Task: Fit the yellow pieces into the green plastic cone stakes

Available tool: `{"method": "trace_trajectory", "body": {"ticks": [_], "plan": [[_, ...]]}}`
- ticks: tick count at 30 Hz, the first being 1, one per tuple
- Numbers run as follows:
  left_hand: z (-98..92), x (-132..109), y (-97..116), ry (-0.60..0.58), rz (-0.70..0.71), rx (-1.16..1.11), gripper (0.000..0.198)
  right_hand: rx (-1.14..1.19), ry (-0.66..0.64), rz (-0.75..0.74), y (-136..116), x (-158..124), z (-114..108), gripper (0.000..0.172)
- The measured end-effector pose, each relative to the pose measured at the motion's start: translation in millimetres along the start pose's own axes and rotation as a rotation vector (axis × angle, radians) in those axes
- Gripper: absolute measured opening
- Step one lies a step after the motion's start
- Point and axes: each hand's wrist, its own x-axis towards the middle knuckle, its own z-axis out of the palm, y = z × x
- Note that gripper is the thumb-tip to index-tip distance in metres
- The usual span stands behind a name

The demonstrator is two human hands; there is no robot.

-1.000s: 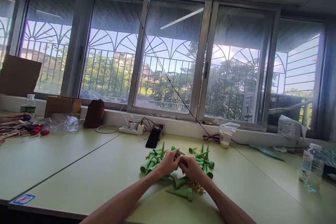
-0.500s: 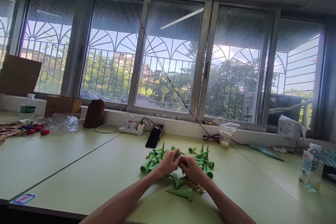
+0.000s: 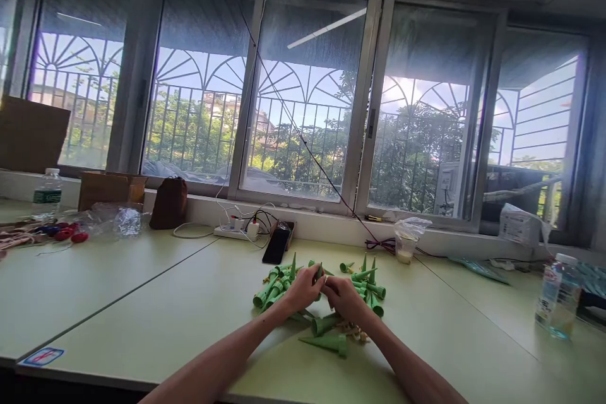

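Holding green cone (image 3: 320,269) in left hand (image 3: 303,289), right hand (image 3: 345,297) close, loose cones (image 3: 274,291)

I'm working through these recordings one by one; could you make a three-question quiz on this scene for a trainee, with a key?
1. True or false: the left hand and right hand are close together, with a green tip showing at the left hand.
2. Which of these is closest to the white power strip?
A. A clear bottle
B. The dark phone
C. The open cardboard box
3. Fill in the blank: the green cone lying nearest the camera has its narrow end toward the ____ side of the picture.

Key: 1. True. 2. B. 3. Left.
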Motion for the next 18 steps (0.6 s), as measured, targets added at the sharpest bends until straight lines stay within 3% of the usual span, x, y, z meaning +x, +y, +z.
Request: {"method": "trace_trajectory", "body": {"ticks": [4, 9, 12, 14, 18], "plan": [[-1.6, 1.5, 2.8, 0.026, -0.013, -0.03, 0.017, 0.002, 0.033, 0.013, 0.0, 0.4, 0.3, 0.029], [-2.2, 3.5, 2.0, 0.078, -0.04, -0.111, 0.017, -0.037, 0.079, 0.005, 2.9, 0.6, 1.3, 0.008], [-3.2, 3.7, 2.5, 0.09, -0.046, -0.142, 0.016, -0.005, 0.08, -0.003, 4.3, 0.8, 1.2, 0.004], [-3.5, 3.6, 2.9, 0.09, -0.039, -0.152, 0.015, 0.033, 0.067, 0.001, 4.6, 0.8, 0.8, 0.006], [-3.1, 3.4, 2.0, 0.098, -0.006, -0.162, 0.015, 0.058, 0.04, 0.021, 3.7, 0.2, -0.1, 0.027]]}}
